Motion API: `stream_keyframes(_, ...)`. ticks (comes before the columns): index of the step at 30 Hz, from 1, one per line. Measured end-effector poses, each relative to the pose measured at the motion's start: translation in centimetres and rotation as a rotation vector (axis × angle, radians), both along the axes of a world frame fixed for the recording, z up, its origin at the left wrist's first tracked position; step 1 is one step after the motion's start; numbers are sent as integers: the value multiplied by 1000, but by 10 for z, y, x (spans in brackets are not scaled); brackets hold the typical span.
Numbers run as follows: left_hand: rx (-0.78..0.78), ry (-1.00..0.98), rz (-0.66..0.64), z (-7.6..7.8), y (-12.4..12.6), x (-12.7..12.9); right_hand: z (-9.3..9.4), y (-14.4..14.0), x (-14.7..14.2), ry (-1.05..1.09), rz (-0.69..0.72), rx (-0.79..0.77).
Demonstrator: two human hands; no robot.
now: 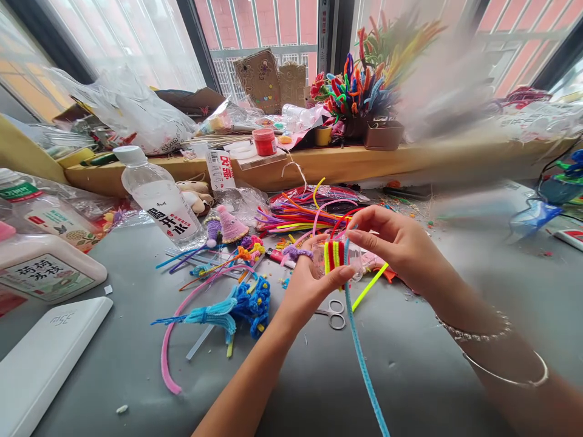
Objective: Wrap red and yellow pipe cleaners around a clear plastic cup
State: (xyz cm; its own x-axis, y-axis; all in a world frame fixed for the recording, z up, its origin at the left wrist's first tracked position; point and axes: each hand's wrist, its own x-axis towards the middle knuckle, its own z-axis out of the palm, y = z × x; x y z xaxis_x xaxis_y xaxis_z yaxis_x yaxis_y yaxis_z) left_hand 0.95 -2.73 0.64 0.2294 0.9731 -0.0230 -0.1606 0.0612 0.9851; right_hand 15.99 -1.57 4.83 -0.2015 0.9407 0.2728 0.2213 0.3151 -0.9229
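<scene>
My left hand (314,282) grips a small piece wound with yellow and red pipe cleaners (334,256); its thumb presses on the near side. Along that piece's right edge runs a light blue pipe cleaner (359,346), whose long tail hangs down toward the bottom of the view. My right hand (387,237) pinches the upper end of this blue strand between thumb and fingers. Beneath the hands lie small scissors (336,315), partly hidden by my left hand, and a bright yellow pipe cleaner (370,287).
Left of the hands lie a blue pipe-cleaner flower bunch (252,303) and a pink strip (168,358). A water bottle (157,194), a pink bottle (50,267) and a white box (59,358) stand or lie further left. Loose pipe cleaners (291,218) are heaped behind, below the cluttered sill (319,164).
</scene>
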Motion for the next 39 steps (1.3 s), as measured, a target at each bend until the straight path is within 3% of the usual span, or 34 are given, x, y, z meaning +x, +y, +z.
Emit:
stream_keyframes(13,3,-44,-5,1,-2,1,-1,0,-5,40,74,-36)
stream_keyframes(21,18,-15,-116,4,-2,-4,3,-2,-6,20,83,-73)
stream_keyframes(30,-10,-79,-34,3,-3,1,2,-2,-5,7,86,-64)
stream_keyframes(39,-65,-100,-40,1,-2,1,1,-2,-5,-25,107,-94)
